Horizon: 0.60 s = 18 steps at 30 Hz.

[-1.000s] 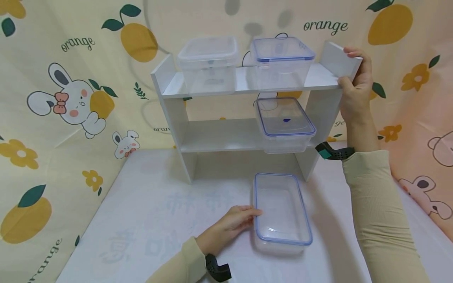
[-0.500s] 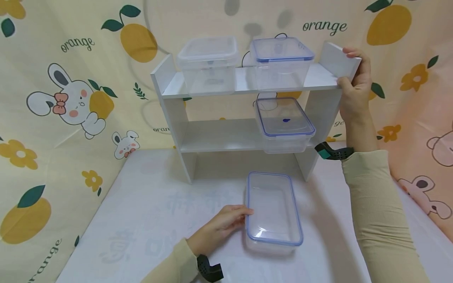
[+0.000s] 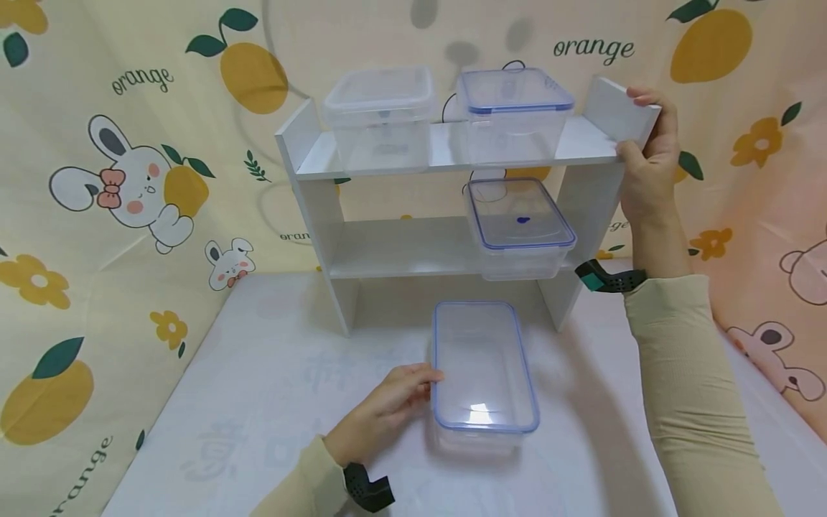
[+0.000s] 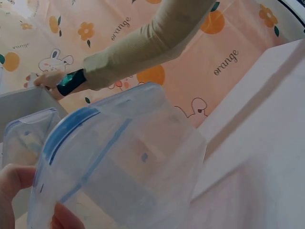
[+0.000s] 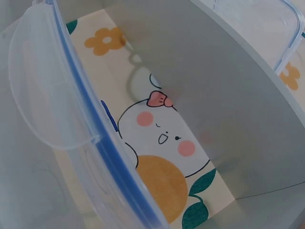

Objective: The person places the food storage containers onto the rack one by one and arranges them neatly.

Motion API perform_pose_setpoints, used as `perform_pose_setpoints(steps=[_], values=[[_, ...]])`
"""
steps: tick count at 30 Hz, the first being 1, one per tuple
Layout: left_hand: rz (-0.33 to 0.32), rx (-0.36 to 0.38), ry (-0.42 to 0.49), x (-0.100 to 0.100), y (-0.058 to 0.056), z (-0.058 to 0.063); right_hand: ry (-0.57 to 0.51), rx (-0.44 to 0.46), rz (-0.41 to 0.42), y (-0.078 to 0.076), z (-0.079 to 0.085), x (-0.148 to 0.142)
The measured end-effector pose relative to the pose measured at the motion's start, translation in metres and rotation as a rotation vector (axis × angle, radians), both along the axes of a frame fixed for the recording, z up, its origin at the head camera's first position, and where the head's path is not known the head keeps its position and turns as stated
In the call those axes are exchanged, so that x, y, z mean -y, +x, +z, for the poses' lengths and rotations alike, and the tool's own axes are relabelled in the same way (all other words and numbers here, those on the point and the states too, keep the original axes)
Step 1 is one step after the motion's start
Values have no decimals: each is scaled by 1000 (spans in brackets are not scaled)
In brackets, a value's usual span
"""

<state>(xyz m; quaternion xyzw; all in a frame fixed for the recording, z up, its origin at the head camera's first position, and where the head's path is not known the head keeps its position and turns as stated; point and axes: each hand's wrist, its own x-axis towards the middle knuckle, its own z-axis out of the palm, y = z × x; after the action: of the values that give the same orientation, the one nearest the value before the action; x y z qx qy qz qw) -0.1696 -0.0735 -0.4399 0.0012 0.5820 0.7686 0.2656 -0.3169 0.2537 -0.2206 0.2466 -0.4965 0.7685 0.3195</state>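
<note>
My left hand [image 3: 382, 408] pinches the left rim of a clear plastic food container [image 3: 481, 359] with a blue-edged lid, in front of the shelf in the head view. In the left wrist view the container [image 4: 138, 162] slants across the picture, thumb and a fingertip [image 4: 66, 218] at its edge. My right hand [image 3: 655, 161] grips the upper right side panel [image 3: 623, 115] of a white shelf unit [image 3: 400, 248]. On the middle level, a blue-rimmed container [image 3: 522, 222] sits at the right, its front reaching past the board. The right wrist view shows no part of the right hand.
Up on the top board stand a frosted-lidded clear container [image 3: 381, 118] and a blue-lidded one [image 3: 515, 118]. A white cover lies over the table [image 3: 271, 345]. Behind hangs a patterned cloth [image 3: 388, 36] with oranges and rabbits.
My left hand has carried the blue-edged container leftward and slightly away from me, toward the shelf. The right hand keeps its hold on the side panel; the shelf stays put.
</note>
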Motion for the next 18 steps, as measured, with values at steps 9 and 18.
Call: perform_pose_setpoints(steps=[9,18], values=[[49,-37,-57,8,-2,9,-6,0,3,0,0,0],[56,-43,-84,18,-1,19,-12,1,-9,-2,-1,0]])
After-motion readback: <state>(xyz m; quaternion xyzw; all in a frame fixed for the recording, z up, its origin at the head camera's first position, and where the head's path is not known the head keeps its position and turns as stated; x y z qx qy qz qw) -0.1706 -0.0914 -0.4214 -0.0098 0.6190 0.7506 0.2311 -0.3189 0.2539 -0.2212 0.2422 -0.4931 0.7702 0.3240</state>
